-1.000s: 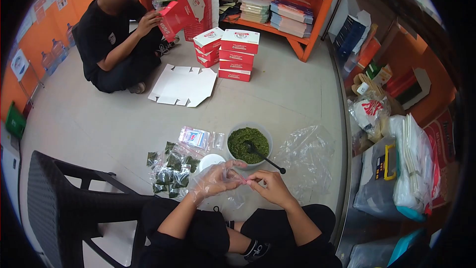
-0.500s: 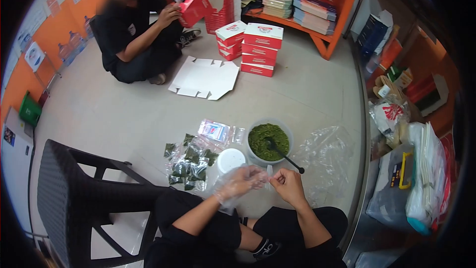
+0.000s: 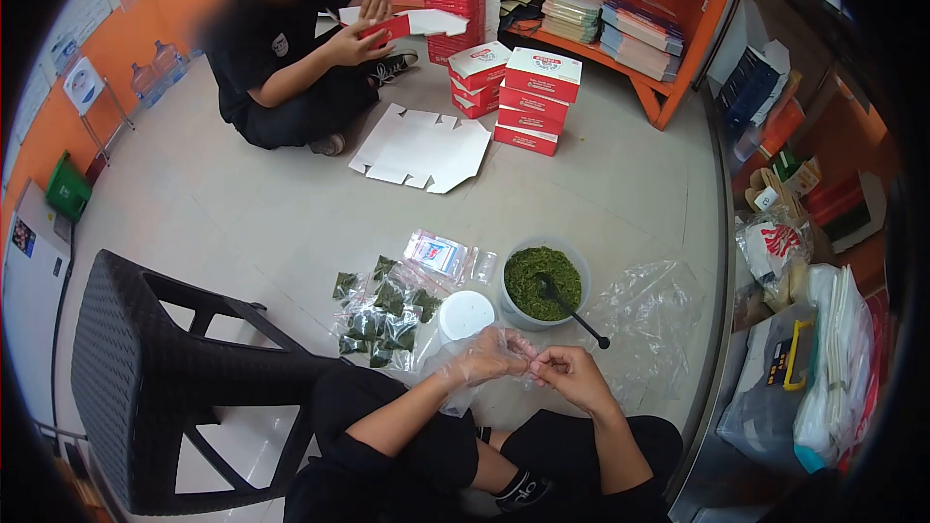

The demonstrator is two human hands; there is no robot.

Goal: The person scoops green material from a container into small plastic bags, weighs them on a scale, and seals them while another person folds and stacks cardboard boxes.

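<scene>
My left hand (image 3: 492, 355), in a loose clear plastic glove, meets my bare right hand (image 3: 579, 380) above my lap. Both sets of fingertips pinch a small clear plastic bag (image 3: 534, 366), mostly hidden by the fingers. Just beyond them stands a round tub (image 3: 587, 281) of chopped green leaves (image 3: 531, 269) with a black spoon (image 3: 575, 318) resting in it. A white round lid (image 3: 466, 314) lies by my left hand. Left of it are several small clear bags filled with green leaves (image 3: 391, 300), and a pack of flat zip bags (image 3: 434, 254).
Crumpled clear plastic (image 3: 644, 315) lies right of the tub. A black plastic stool (image 3: 126, 378) stands at left. Across the floor, a seated person (image 3: 291, 58) handles a red carton (image 3: 395, 29) near stacked red-and-white boxes (image 3: 538, 102) and a flat white carton sheet (image 3: 418, 148).
My fingers have come closer together around the small bag, which shows less now. The other person's carton has turned and opened out flatter. The whole view has shifted slightly.
</scene>
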